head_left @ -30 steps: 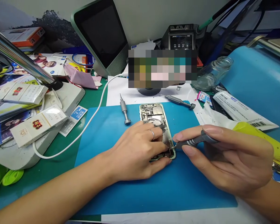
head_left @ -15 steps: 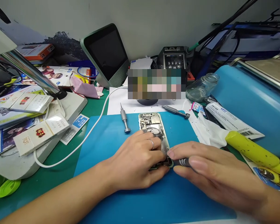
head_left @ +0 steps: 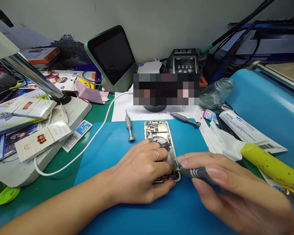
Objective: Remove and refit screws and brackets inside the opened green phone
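Reference item: the phone [head_left: 159,133], opened with its internals facing up, lying on the blue mat [head_left: 107,153] with its long side running away from me. Far left of the phone I see two white cigarette packs [head_left: 42,138] resting on a white base, and a white cable [head_left: 88,143] curves across the space between them and the phone. Just left of the phone's far end lies a spare screwdriver [head_left: 129,128], tip pointing away. My left hand [head_left: 142,169] covers the phone's near half, fingers pressed onto the internals and thumb against the near edge, clamping it to the mat. At the phone's near right corner, the tip of a grey screwdriver [head_left: 194,173] meets the frame. My right hand [head_left: 235,192] pinches its shaft between thumb and forefinger. Just beyond the phone's far right corner lies a third screwdriver [head_left: 185,118]. Far right of the phone sits a yellow tool [head_left: 269,164].
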Demonstrator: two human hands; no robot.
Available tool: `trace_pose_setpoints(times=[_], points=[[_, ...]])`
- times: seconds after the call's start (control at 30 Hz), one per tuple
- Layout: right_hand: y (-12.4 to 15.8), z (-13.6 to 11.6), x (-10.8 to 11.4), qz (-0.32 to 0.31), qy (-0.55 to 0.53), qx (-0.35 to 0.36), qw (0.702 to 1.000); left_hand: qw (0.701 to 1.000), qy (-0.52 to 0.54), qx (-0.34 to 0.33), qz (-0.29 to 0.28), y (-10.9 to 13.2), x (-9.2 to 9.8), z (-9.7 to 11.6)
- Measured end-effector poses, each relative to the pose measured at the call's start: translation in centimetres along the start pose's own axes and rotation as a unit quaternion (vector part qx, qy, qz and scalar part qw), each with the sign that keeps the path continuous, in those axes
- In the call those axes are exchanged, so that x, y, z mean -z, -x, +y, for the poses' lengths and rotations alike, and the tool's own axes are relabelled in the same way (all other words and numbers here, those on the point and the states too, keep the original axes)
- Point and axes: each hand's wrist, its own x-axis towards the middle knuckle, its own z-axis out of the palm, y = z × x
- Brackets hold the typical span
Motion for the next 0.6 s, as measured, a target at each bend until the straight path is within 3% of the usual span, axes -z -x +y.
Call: trace_pose_setpoints(times=[0.2, 0.6], points=[[0.42, 0.48, 0.16, 0.036, 0.068, 0.027, 0.997, 1.0, -0.004, 0.0, 0.001, 0.07, -0.14, -0.02], [-0.25, 0.2, -0.24, 0.003, 0.067, 0.026, 0.997, 1.0, -0.004, -0.004, 0.004, 0.01, -0.11, -0.16]])
